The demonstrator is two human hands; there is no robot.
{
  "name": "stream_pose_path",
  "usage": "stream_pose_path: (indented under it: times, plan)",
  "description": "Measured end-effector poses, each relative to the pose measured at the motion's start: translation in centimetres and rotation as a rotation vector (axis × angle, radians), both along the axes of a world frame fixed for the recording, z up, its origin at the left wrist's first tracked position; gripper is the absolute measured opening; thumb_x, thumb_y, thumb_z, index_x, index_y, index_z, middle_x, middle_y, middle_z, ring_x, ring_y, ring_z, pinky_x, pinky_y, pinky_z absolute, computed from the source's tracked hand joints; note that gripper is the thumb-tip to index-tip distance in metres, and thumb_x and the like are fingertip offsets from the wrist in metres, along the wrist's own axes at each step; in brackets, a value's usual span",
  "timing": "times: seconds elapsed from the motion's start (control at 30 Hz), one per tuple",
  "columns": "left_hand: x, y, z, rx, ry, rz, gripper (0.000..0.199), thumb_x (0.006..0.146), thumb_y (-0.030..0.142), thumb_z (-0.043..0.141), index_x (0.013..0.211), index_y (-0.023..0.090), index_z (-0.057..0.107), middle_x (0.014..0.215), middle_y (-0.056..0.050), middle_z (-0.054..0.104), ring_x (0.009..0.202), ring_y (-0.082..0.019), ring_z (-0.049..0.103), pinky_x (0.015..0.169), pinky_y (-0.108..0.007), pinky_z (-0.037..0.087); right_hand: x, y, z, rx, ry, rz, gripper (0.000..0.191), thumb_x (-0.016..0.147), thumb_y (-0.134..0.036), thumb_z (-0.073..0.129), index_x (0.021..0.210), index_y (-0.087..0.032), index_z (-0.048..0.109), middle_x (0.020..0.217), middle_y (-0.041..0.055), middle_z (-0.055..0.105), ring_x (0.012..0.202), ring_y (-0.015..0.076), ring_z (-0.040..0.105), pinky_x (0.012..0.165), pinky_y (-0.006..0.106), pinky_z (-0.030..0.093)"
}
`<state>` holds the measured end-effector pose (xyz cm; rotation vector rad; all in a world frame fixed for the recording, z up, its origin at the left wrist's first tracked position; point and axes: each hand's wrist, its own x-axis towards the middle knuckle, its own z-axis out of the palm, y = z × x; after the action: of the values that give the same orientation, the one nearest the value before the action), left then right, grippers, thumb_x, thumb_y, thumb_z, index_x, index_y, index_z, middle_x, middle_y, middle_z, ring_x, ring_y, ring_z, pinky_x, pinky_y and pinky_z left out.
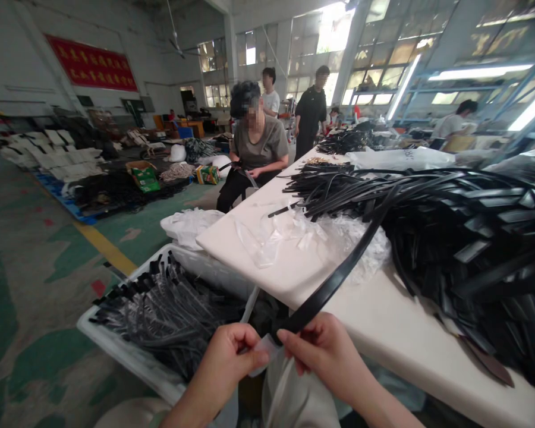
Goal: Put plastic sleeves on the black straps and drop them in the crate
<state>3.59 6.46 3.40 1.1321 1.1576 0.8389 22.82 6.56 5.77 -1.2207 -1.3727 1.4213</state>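
Note:
My left hand (229, 368) and my right hand (325, 359) pinch a small clear plastic sleeve (264, 355) around the end of a long black belt strap (334, 279). The strap rises from my hands toward a large heap of black belt straps (455, 249) on a white table (267, 279). Crumpled clear plastic (289, 235) lies on the table near my hands. Below my left hand, a white plastic crate (129, 351) holds black straps bagged in plastic (164, 315).
A seated person (256, 142) works at the table's far end, with people standing behind. Bags and another strap pile line the table. Goods on a blue pallet and boxes sit on the green-painted floor to the left.

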Motion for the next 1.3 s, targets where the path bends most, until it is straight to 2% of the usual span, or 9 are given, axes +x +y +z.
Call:
stream_pose_path:
  times: [0.13,0.37,0.6,0.7,0.8,0.9,1.0,1.13,1.3]
  plan:
    - [-0.1,0.2,0.0,0.013,0.0,0.01,0.047,0.058,0.05,0.087,0.057,0.018,0.053,0.059,0.004,0.048,0.061,-0.012,0.039,0.057,-0.025,0.029,0.6,-0.3,-0.1,0.062,0.139,-0.151,0.046,0.076,-0.056,0.079,0.057,-0.016,0.067,0.043,0.0003,0.057,0.037,0.0101,0.048,0.039,0.022,0.034]
    - [0.2,0.3,0.3,-0.007,0.018,0.04,0.044,0.053,0.045,0.087,0.053,0.017,0.053,0.057,0.004,0.05,0.058,-0.012,0.042,0.056,-0.025,0.03,0.2,-0.5,-0.8,0.043,0.207,-0.131,0.043,0.074,-0.052,0.082,0.058,-0.014,0.068,0.05,0.0025,0.063,0.037,0.009,0.05,0.038,0.02,0.036]
    - [0.1,-0.1,-0.1,-0.004,-0.01,0.043,0.038,0.059,0.04,0.087,0.056,0.016,0.057,0.057,0.004,0.052,0.058,-0.011,0.042,0.056,-0.025,0.03,0.0,-0.3,-0.4,-0.016,0.128,-0.044,0.047,0.071,-0.054,0.082,0.057,-0.014,0.064,0.048,0.0006,0.057,0.039,0.0093,0.047,0.041,0.021,0.034]
    - [0.1,-0.3,-0.1,-0.054,-0.054,0.052,0.033,0.058,0.037,0.088,0.065,0.014,0.065,0.061,0.003,0.059,0.061,-0.012,0.048,0.059,-0.024,0.033,0.0,-0.3,-0.8,0.045,0.066,0.016,0.045,0.074,-0.054,0.081,0.059,-0.014,0.067,0.049,-0.0006,0.056,0.044,0.0093,0.044,0.044,0.022,0.032]
    - [0.2,-0.3,-0.3,-0.097,-0.085,-0.006,0.035,0.059,0.039,0.088,0.075,0.013,0.07,0.064,-0.001,0.067,0.063,-0.014,0.054,0.06,-0.024,0.036,-0.3,-0.6,-1.5,0.13,0.045,0.085,0.042,0.08,-0.053,0.076,0.064,-0.015,0.074,0.056,0.0012,0.062,0.054,0.0123,0.05,0.052,0.024,0.038]
    - [0.0,-0.3,-0.7,-0.088,-0.111,-0.064,0.035,0.063,0.041,0.087,0.076,0.013,0.071,0.065,-0.003,0.07,0.064,-0.015,0.059,0.062,-0.026,0.04,-0.5,-0.9,-1.9,0.098,0.082,0.126,0.036,0.078,-0.052,0.08,0.079,-0.017,0.08,0.064,0.0024,0.067,0.059,0.0144,0.055,0.057,0.025,0.044]
    - [-0.4,-0.5,-0.9,-0.08,-0.111,-0.075,0.037,0.062,0.043,0.089,0.073,0.013,0.071,0.068,-0.004,0.073,0.064,-0.016,0.062,0.065,-0.027,0.045,-0.2,-0.4,-1.9,-0.015,0.25,-0.057,0.049,0.07,-0.055,0.086,0.099,-0.016,0.079,0.059,-0.001,0.061,0.052,0.0101,0.047,0.048,0.021,0.035]
    - [-0.9,-0.8,-0.8,-0.127,-0.074,-0.087,0.037,0.061,0.042,0.089,0.071,0.013,0.068,0.069,-0.006,0.075,0.06,-0.015,0.062,0.062,-0.026,0.045,1.1,1.1,-1.9,-0.112,0.476,-0.358,0.052,0.073,-0.066,0.077,0.086,-0.016,0.076,0.044,-0.0094,0.037,0.04,0.0044,0.023,0.039,0.019,0.015]
    - [-1.0,-1.0,-0.8,-0.186,-0.118,-0.101,0.04,0.061,0.035,0.084,0.09,0.013,0.069,0.067,-0.004,0.074,0.058,-0.016,0.062,0.056,-0.026,0.046,2.1,1.3,-1.6,-0.01,0.266,-0.373,0.051,0.074,-0.065,0.079,0.08,-0.015,0.073,0.046,-0.004,0.05,0.042,0.0065,0.04,0.04,0.018,0.023]
